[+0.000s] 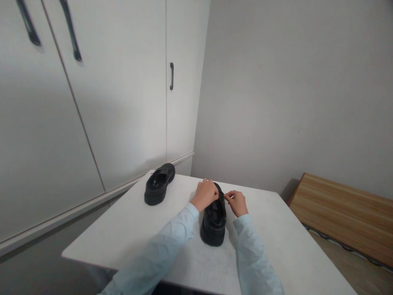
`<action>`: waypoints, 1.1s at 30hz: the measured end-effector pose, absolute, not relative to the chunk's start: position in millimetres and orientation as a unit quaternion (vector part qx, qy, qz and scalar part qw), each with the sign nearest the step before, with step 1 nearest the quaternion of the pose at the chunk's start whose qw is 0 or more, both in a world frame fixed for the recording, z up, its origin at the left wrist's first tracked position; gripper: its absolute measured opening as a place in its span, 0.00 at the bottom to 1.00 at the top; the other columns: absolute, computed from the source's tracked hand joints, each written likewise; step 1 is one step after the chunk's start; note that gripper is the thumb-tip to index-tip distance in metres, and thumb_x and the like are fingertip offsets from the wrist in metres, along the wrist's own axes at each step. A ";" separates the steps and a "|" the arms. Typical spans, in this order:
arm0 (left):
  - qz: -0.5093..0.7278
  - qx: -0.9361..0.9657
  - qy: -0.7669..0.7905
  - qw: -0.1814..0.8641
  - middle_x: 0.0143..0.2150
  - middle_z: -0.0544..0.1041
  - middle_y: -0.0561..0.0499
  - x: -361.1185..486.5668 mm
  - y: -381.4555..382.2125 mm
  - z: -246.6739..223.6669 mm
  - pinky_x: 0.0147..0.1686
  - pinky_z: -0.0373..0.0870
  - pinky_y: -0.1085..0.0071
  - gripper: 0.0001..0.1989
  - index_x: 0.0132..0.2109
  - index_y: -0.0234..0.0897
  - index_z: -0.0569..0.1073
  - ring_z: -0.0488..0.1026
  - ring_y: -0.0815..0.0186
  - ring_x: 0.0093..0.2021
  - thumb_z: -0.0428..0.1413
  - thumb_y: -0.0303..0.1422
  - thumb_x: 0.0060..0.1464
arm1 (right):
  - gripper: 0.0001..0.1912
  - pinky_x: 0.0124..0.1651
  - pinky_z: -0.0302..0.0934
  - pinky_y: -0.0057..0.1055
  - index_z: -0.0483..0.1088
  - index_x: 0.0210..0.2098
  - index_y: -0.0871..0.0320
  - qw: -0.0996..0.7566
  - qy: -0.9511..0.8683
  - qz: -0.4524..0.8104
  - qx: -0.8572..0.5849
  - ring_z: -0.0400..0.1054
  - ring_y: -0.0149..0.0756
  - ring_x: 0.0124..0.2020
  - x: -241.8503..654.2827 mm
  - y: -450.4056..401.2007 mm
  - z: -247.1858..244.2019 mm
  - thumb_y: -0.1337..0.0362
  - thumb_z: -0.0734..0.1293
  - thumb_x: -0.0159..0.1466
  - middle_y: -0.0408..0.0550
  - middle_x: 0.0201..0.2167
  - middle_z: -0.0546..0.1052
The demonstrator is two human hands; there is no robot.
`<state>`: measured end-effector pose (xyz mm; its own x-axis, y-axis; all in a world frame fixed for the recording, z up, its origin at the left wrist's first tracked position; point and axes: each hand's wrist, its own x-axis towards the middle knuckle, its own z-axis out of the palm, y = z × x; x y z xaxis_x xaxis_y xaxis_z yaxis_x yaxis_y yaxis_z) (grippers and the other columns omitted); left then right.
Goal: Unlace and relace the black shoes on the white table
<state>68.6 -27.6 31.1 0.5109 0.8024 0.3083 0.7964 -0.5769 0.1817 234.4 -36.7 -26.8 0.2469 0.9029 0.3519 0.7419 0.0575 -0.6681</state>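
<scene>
Near shoe (214, 227) upright on white surface (270, 254), heel toward wearer, toe partly hidden by left hand (206, 194). Left grip: fingers curled over the shoe's front; what they pinch, if anything, unclear. Right hand (237, 203) at its right side, thumb and finger pressed together, seemingly on a lace, too small to confirm. Second shoe (156, 187) well apart, surface's far left.

left hand (206, 194): fingers at the lacing of the near black leather shoe (214, 223)
right hand (236, 202): fingertips pinched at its right side
far black leather shoe (158, 184): upright on the white rectangular desk (260, 246), to the left
</scene>
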 end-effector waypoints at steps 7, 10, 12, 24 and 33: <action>0.185 0.847 0.497 0.033 0.38 0.75 0.43 77.1 -34.1 31.0 0.43 0.63 0.62 0.08 0.33 0.40 0.79 0.69 0.56 0.44 0.54 0.32 0.51 | 0.08 0.34 0.58 0.30 0.73 0.21 0.59 0.375 -0.623 0.048 -0.684 0.71 0.39 0.28 231.5 -38.0 -24.9 0.64 0.64 0.53 0.51 0.24 0.77; 0.212 0.844 0.492 0.036 0.37 0.76 0.43 77.2 -32.7 23.6 0.42 0.64 0.60 0.07 0.31 0.40 0.79 0.70 0.54 0.42 0.55 0.33 0.50 | 0.08 0.34 0.58 0.30 0.73 0.20 0.58 0.370 -0.627 0.038 -0.684 0.71 0.39 0.29 229.5 -39.1 -23.6 0.64 0.64 0.53 0.51 0.25 0.77; 0.228 0.839 0.492 0.040 0.37 0.76 0.44 77.8 -31.5 19.3 0.41 0.64 0.59 0.05 0.31 0.40 0.78 0.70 0.54 0.42 0.57 0.32 0.49 | 0.08 0.34 0.58 0.29 0.73 0.21 0.58 0.369 -0.629 0.037 -0.683 0.71 0.38 0.28 228.2 -39.8 -23.1 0.65 0.64 0.53 0.50 0.24 0.77; 0.228 0.838 0.495 0.039 0.36 0.75 0.42 84.4 -34.2 9.7 0.41 0.63 0.59 0.05 0.32 0.35 0.75 0.70 0.54 0.41 0.54 0.27 0.50 | 0.08 0.33 0.59 0.30 0.72 0.19 0.58 0.421 -0.618 0.091 -0.657 0.69 0.36 0.23 225.2 -42.5 -19.5 0.64 0.63 0.51 0.47 0.22 0.76; 0.287 0.835 0.464 0.072 0.37 0.72 0.46 74.6 -35.2 11.1 0.40 0.65 0.67 0.06 0.33 0.35 0.71 0.70 0.61 0.40 0.49 0.28 0.55 | 0.11 0.26 0.62 0.28 0.75 0.28 0.58 0.492 -0.586 0.181 -0.618 0.67 0.31 0.21 228.1 -35.5 -27.0 0.60 0.64 0.50 0.45 0.24 0.77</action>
